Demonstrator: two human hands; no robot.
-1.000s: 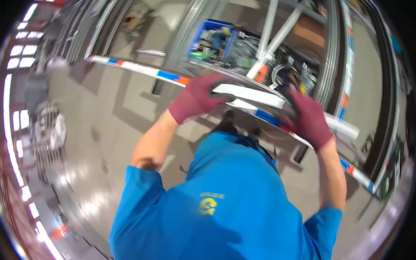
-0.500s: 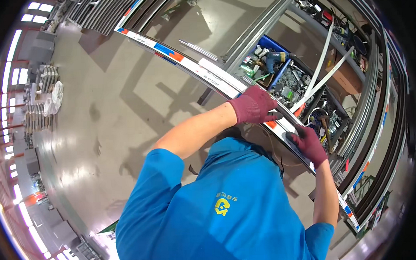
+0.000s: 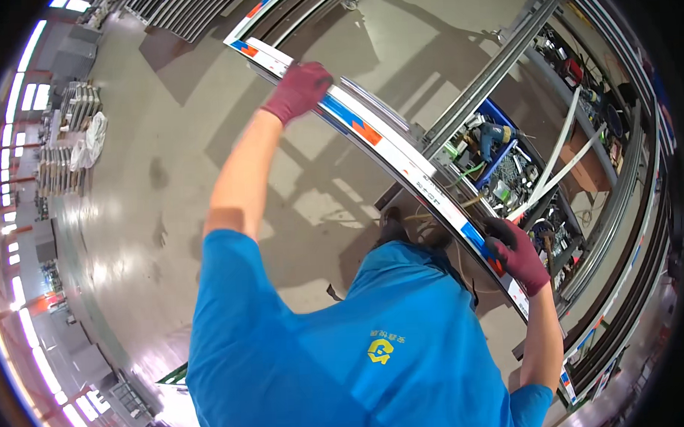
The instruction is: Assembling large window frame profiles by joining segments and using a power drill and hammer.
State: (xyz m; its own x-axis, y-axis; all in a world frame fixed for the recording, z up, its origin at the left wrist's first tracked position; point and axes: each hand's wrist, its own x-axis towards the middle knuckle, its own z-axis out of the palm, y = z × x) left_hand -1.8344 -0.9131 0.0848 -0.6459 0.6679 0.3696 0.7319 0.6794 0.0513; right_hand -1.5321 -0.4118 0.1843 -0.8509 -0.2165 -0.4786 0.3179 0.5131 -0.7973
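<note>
A long metal frame rail [image 3: 451, 210] covered in white film with blue and orange patches runs slantwise in front of me. A white-filmed strip [image 3: 269, 56] lies along its far-left stretch. My left hand [image 3: 300, 91], in a dark red glove, is closed over the strip near the frame's far corner; its fingertips are partly hidden. Further right and nearer, my right hand [image 3: 520, 256], gloved alike with dark fingertips, curls over the same rail, thumb toward me. What its fingers press under the edge is hidden.
Beyond the rail, a blue bin [image 3: 496, 110] holds a power drill [image 3: 494, 137] and small hardware. Two pale strips [image 3: 559, 161] lean across the bins. A grey crossbar [image 3: 492, 76] meets the rail. Dark profiles [image 3: 645, 255] stand at right; stacked parts [image 3: 65, 170] sit at far left.
My left hand has moved far up and left along the rail, away from my right hand. The white strip's end now lies nearer the far corner. My right hand stays on the rail.
</note>
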